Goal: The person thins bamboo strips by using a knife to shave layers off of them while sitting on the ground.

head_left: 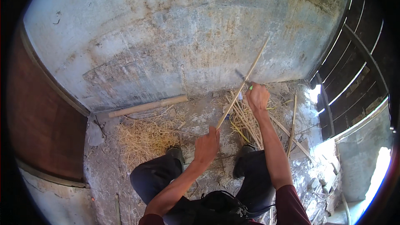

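A long, thin bamboo strip (257, 59) slants up and to the right in front of me. My left hand (206, 146) is closed around its lower end, between my knees. Farther forward, my right hand (258, 98) grips a knife whose green handle (251, 87) shows a little above the fist. The dark blade (239, 75) points up and left and meets the strip around its middle; whether it cuts into the wood I cannot tell. Below the strip, by my right foot, lies a bundle of split bamboo strips (249, 126).
Pale shavings (146, 139) are heaped near my left foot. A bamboo pole (148, 106) lies along the stained wall (166, 50). Slatted dark boards (354, 79) stand at right, a brown panel (46, 116) at left. More strips (293, 125) and rubble (321, 183) litter the right floor.
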`<state>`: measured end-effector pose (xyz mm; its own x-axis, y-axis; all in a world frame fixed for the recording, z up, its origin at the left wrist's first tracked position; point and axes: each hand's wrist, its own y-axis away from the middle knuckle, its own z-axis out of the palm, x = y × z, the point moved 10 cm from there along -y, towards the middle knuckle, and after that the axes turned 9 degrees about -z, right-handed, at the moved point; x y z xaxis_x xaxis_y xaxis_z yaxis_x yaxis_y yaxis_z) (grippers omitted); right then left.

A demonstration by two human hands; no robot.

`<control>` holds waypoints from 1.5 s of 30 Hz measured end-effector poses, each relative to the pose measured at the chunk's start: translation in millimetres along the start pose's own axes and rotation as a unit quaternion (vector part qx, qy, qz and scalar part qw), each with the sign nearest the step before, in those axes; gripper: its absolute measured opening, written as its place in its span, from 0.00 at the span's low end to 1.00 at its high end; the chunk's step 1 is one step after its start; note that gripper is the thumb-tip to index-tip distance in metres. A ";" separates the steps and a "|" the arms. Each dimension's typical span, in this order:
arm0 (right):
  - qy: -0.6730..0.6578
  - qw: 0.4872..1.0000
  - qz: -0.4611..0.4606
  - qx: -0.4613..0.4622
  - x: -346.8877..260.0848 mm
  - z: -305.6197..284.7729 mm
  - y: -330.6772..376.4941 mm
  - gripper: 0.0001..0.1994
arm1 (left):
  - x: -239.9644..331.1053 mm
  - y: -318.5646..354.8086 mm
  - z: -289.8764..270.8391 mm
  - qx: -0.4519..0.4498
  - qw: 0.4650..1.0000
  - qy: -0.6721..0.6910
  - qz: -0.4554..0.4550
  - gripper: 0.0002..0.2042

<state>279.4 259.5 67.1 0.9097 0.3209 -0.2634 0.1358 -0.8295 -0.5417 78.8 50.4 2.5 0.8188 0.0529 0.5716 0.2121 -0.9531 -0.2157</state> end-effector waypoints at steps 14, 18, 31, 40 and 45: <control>-0.005 0.972 0.145 0.186 103.4 -63.0 -1.5 0.13 | 29.8 25.9 -10.1 -0.034 0.998 0.000 0.048 0.12; -0.462 0.862 0.170 0.123 99.0 -27.7 -2.1 0.17 | 34.3 1.2 -19.9 -0.017 0.995 0.056 0.075 0.12; -0.571 0.808 0.121 -0.076 -42.7 -7.0 22.7 0.13 | -39.5 3.5 27.0 -0.137 0.984 0.111 0.019 0.13; -0.546 0.825 0.059 -0.131 -84.7 14.2 41.0 0.17 | -72.8 13.8 43.9 -0.310 0.950 -0.002 -0.020 0.15; -0.534 0.834 0.040 -0.137 -100.0 19.3 48.2 0.13 | -114.7 19.0 58.1 -0.413 0.907 -0.046 -0.063 0.25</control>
<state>187.4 196.3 51.9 0.0728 0.3623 -0.9292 0.3096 -0.8939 -0.3243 19.9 43.5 -113.2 0.8648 0.1650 0.4742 -0.1347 -0.8336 0.5358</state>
